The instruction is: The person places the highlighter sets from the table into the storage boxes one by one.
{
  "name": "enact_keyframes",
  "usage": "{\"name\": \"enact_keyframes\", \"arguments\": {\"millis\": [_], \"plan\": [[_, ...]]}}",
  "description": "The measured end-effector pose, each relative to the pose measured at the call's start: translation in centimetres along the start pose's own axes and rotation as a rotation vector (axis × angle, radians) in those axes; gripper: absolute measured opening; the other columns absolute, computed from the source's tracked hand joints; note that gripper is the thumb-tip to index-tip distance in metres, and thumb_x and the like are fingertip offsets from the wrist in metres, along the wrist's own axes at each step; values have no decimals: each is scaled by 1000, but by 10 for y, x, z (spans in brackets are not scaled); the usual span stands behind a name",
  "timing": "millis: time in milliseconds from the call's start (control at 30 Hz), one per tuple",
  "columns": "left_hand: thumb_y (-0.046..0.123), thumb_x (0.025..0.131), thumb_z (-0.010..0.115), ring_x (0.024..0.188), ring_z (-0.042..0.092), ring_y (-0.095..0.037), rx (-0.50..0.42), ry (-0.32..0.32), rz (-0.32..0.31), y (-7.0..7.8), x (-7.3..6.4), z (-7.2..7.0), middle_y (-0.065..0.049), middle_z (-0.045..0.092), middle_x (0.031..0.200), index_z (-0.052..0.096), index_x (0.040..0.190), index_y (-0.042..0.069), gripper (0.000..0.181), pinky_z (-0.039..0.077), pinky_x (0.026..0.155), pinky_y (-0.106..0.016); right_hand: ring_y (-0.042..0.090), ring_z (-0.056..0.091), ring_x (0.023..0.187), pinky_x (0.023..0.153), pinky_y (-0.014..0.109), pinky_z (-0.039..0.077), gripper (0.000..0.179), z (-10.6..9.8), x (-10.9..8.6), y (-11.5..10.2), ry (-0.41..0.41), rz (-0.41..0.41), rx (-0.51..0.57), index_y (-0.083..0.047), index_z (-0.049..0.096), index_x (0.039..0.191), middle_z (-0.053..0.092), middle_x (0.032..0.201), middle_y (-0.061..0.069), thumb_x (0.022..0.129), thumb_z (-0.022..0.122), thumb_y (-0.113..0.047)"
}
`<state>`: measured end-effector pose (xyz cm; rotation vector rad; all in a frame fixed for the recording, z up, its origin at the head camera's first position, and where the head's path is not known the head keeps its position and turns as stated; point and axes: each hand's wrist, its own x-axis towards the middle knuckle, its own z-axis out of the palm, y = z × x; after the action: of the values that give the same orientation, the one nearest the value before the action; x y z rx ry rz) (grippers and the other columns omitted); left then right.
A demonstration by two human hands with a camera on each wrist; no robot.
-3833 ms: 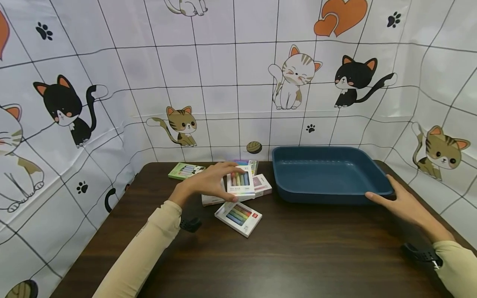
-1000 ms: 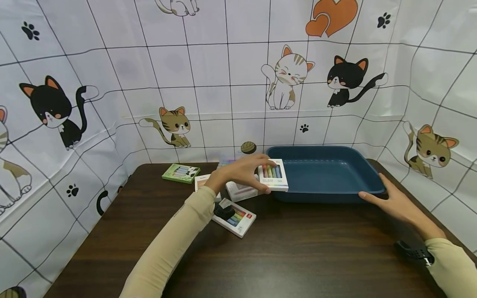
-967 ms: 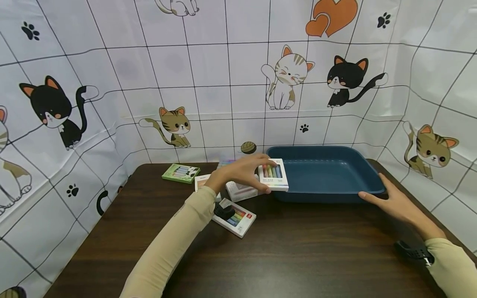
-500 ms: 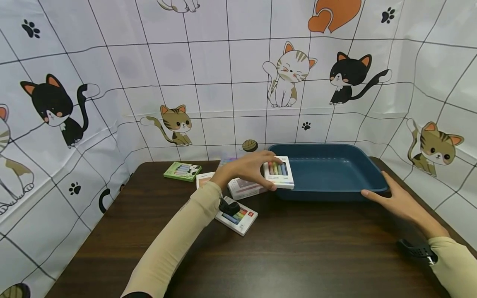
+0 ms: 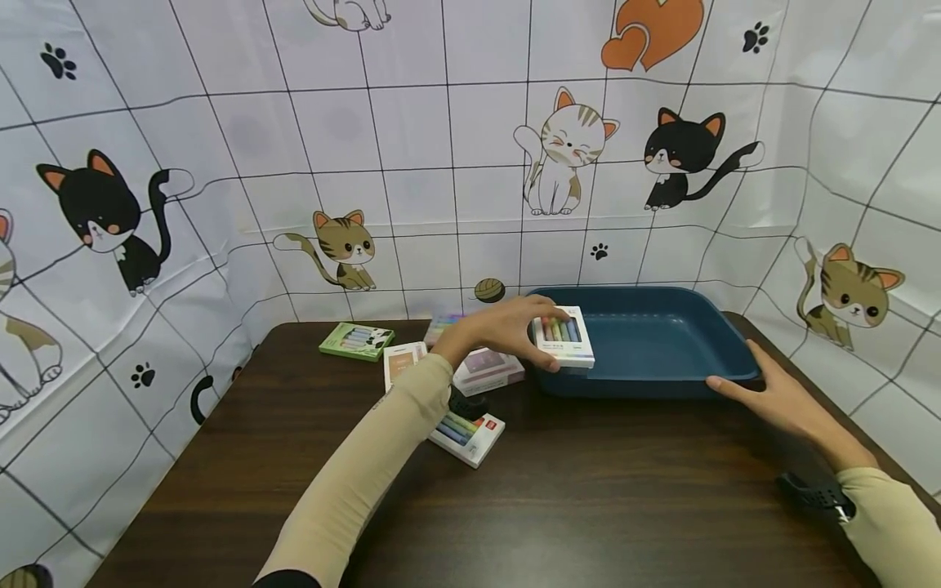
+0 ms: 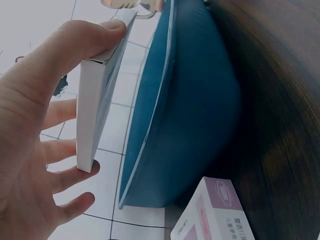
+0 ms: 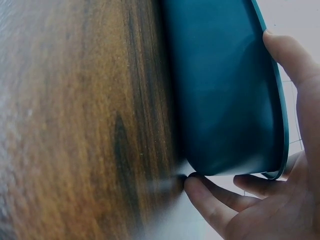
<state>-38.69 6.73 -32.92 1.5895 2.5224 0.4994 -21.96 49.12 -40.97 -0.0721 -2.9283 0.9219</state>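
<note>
My left hand [image 5: 507, 328] pinches a white box of crayons [image 5: 564, 351], coloured sticks showing through its window. The box overlaps the front-left corner of a dark blue tray [image 5: 654, 387] in the head view. Up close in the left wrist view, the thumb lies on one edge of the box [image 6: 90, 112] and fingertips on the opposite edge, beside the tray rim [image 6: 150, 130]. My right hand [image 5: 782, 400] holds the tray's front-right corner. The right wrist view has its thumb [image 7: 287, 52] at the rim and fingers against the outer end wall.
Left of the tray lie a pink-and-white box [image 5: 488, 371], a white box with a brown panel [image 5: 400, 357], a purple-tinted box [image 5: 439, 324] and a green box [image 5: 356, 340]. Nearer sits another white crayon box [image 5: 478, 441], partly behind the left forearm. A cat-print sheet [image 5: 412, 131] surrounds the table.
My left hand has lifted the box of crayons from the pile and carried it right to the tray's front-left corner. My right hand has stayed at the tray's right corner.
</note>
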Motion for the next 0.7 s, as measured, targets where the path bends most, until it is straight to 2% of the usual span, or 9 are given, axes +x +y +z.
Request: {"name": "enact_keyframes", "arguments": {"millis": [300,467,700], "plan": [[60,79,79,127,42,-22,-36,-6,-28,-1,11,3,-5,37,155,49,152,25,86,41,98,-36,68,9,137,95,83,20,109,0,1,-1,2,-10,-9,-4,-17,158,-7,159,39,98,58,-55],[62,80,78,130,38,-24,-7,-26,-36,0,14,8,-6,34,157,47,153,25,87,40,101,-39,68,12,137,96,83,21,111,1,2,-4,7,-7,-13,-3,-16,159,-5,159,40,97,59,-56],[63,80,76,131,38,-25,53,-19,-13,3,23,13,-7,35,156,48,153,27,87,38,104,-40,68,11,137,95,83,21,111,1,0,-1,12,-4,-20,-4,-16,159,-6,159,40,97,59,-57]]}}
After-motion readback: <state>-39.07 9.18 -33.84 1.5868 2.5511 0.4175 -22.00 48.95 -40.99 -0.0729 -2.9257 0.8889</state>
